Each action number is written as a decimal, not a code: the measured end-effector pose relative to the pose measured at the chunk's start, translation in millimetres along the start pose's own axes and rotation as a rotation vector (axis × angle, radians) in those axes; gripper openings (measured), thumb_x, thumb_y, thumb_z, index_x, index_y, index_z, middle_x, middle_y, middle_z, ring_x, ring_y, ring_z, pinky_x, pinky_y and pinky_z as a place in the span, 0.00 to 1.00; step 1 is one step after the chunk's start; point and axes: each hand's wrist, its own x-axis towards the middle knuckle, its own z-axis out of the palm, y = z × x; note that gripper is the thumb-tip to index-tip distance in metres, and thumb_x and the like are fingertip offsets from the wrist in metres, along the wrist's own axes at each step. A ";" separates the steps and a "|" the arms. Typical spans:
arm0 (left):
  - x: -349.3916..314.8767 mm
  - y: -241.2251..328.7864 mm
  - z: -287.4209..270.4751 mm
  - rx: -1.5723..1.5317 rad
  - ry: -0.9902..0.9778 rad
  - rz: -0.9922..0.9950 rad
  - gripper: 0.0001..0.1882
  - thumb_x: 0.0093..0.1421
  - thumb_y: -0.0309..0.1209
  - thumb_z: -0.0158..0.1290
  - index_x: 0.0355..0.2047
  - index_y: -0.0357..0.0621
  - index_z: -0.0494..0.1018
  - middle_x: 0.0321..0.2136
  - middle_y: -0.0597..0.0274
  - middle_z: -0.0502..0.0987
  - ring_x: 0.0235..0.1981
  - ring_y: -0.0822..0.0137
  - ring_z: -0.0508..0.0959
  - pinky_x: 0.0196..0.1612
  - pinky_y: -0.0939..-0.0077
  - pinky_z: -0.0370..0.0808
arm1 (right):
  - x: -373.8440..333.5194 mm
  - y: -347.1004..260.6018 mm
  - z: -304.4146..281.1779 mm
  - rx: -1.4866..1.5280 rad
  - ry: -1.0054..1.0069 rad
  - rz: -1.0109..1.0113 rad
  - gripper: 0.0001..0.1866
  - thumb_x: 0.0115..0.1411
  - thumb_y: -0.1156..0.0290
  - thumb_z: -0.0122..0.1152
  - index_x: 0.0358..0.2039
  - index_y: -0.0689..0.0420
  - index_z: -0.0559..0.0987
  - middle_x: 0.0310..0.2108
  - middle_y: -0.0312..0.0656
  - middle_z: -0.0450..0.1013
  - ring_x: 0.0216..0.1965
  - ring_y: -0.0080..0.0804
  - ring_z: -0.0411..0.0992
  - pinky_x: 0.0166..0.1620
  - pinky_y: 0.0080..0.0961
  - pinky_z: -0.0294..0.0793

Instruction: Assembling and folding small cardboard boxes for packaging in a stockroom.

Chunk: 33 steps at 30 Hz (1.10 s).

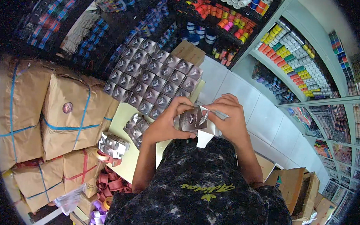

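Fingers (180, 100) round dark box (185, 126) — printed emblem (191, 119); white flap (205, 138) out.

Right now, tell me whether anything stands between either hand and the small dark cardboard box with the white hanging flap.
Nothing visible does. The left hand holds the small dark cardboard box from its left, and the right hand is close at its right side, though actual contact there is hard to tell.

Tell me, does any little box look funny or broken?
Yes, a bit: the held box has a white flap hanging open, while the boxes in rows look shut. I can't see any clear damage.
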 end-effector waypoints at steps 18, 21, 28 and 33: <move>-3.7 -1.0 -12.4 -0.347 -0.108 -0.066 0.36 0.47 0.26 0.74 0.53 0.39 0.66 0.49 0.61 0.76 0.53 0.68 0.75 0.57 0.71 0.68 | 0.3 -7.0 -7.5 0.490 -0.079 0.040 0.21 0.51 0.80 0.64 0.49 0.64 0.81 0.47 0.48 0.77 0.50 0.36 0.74 0.58 0.32 0.68; -4.7 0.9 -13.6 -0.429 -0.114 -0.083 0.36 0.49 0.35 0.72 0.55 0.36 0.68 0.49 0.59 0.76 0.52 0.67 0.75 0.56 0.70 0.69 | -5.4 -1.1 -3.5 0.494 -0.048 0.016 0.18 0.55 0.78 0.65 0.48 0.64 0.81 0.47 0.48 0.77 0.49 0.35 0.74 0.56 0.30 0.69; -8.1 -4.2 -17.9 -0.451 -0.175 -0.056 0.29 0.56 0.36 0.68 0.53 0.32 0.73 0.48 0.56 0.79 0.51 0.66 0.77 0.56 0.69 0.70 | -9.8 -6.8 11.2 0.789 0.061 0.214 0.09 0.61 0.77 0.66 0.42 0.62 0.79 0.39 0.41 0.79 0.44 0.25 0.75 0.50 0.26 0.73; -13.9 -20.1 -17.2 -0.443 -0.129 -0.042 0.26 0.55 0.35 0.68 0.50 0.33 0.75 0.42 0.61 0.80 0.42 0.73 0.78 0.46 0.76 0.73 | -7.8 -8.0 18.1 0.834 0.062 0.293 0.10 0.60 0.75 0.68 0.42 0.62 0.79 0.38 0.39 0.78 0.43 0.25 0.74 0.50 0.25 0.72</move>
